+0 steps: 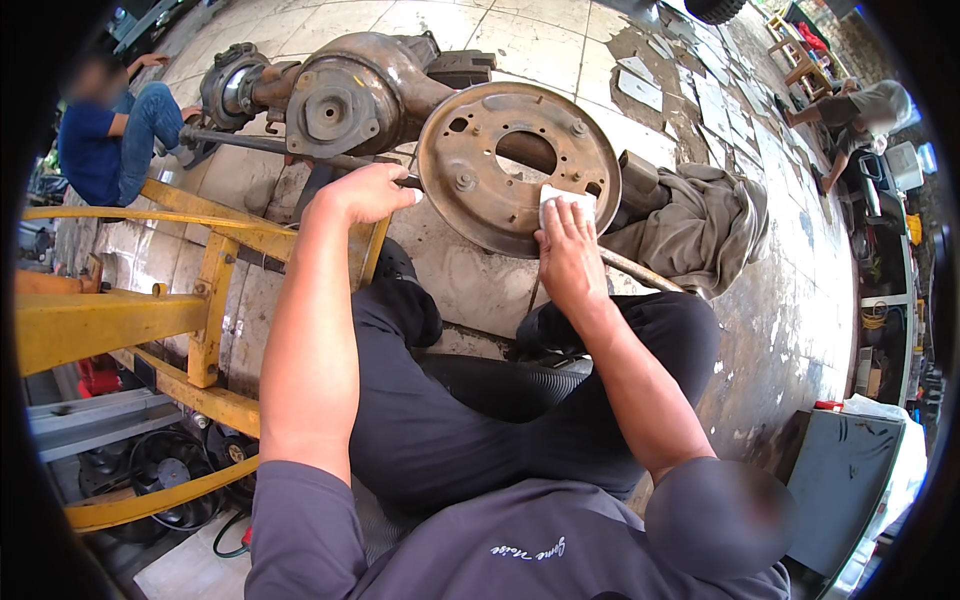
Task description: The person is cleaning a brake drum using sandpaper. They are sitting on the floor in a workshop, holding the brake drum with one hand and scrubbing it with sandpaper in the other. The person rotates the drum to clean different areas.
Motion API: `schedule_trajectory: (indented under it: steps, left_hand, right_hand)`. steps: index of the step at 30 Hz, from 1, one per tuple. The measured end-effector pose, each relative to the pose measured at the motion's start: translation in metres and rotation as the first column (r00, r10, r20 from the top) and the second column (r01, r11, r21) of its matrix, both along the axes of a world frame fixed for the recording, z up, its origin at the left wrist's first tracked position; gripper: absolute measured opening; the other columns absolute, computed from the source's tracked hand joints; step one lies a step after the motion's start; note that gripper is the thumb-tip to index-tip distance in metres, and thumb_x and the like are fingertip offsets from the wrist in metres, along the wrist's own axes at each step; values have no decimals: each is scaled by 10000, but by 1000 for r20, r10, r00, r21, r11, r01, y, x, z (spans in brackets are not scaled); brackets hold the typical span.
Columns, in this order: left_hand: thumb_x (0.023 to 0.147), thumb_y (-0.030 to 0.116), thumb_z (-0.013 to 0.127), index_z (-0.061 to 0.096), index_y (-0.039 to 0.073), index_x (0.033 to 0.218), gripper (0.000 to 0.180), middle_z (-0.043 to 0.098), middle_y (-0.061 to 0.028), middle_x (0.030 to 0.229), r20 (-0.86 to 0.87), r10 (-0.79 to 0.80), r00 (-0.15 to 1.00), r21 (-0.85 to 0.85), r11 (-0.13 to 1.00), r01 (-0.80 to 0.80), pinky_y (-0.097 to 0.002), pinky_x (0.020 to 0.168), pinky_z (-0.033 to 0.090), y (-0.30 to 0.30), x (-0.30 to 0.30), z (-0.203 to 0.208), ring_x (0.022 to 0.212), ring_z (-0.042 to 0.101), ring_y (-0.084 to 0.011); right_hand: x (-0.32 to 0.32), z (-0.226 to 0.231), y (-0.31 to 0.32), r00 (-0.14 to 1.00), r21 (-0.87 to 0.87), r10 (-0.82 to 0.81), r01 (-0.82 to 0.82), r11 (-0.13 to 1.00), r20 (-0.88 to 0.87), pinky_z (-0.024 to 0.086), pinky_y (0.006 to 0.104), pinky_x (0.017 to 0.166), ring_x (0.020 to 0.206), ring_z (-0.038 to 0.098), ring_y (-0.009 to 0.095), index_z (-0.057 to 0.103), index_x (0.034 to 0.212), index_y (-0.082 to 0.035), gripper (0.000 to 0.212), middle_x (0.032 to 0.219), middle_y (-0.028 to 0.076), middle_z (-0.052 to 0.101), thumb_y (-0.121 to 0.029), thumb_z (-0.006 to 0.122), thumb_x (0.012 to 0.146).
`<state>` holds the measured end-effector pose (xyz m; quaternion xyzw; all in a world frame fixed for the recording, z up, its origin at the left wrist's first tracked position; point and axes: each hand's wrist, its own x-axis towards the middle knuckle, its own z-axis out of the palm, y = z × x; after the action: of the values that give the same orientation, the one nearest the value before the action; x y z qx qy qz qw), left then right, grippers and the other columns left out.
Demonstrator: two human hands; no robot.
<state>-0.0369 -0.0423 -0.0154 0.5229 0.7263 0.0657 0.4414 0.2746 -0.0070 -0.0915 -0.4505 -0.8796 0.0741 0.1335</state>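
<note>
A round, rusty brake backing plate (470, 135) stands in front of me, with a large hole in the middle and bolts around it. My right hand (572, 250) presses a folded white cloth or pad (551, 194) against its lower right face, fingers laid over the pad. Just left of the plate, my left hand (362, 195) is closed around a dark metal rod (260, 143), its thumb and index finger on either side of the rod. Behind the plate is a rusty axle housing (375, 75) with a bulging centre and a flanged end.
A yellow metal frame (210, 310) stands close on my left. Grey-brown cloth (700, 225) lies right of the plate. A seated person (120, 140) is at far left, another person (855, 115) bends at far right. A grey cabinet (840, 485) is at lower right.
</note>
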Motion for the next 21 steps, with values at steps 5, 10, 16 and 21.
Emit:
schedule_trajectory:
  steps: [5,10,16,21]
  left_hand:
    - [939,343,630,427,-40,1444,665,507,-222,1444,-28,15,1000,38,999,-14,-366,1113,386,-1,-4,-9,1335,499,-308]
    - [941,347,628,430,-38,1442,663,506,-219,1447,-53,-8,999,46,999,10,-368,1111,389,1,-1,-4,1333,502,-306]
    - [942,341,625,417,-30,1457,667,500,-221,1452,5,-16,1000,-6,1000,16,-366,1125,371,4,-1,0,1350,484,-312]
    - [942,329,623,434,-30,1446,646,512,-222,1440,-43,-9,999,50,999,11,-362,1120,373,1,-6,-15,1339,493,-312]
  right_hand:
    - [0,1,-8,995,-49,100,-101,994,-27,274,504,1178,1419,361,399,451,1415,34,490,1489,228,437,-236,495,1008]
    - [-2,0,-20,994,-24,107,-107,994,6,263,503,1183,1425,351,399,451,1416,35,498,1488,219,442,-237,503,1002]
    - [0,-2,-7,1000,6,2,-2,1000,-4,266,505,1182,1423,349,417,438,1435,36,507,1496,224,433,-230,496,1007]
    - [3,1,-3,999,-16,22,-22,1000,-31,258,502,1186,1419,362,402,443,1437,17,505,1495,215,440,-240,501,1007]
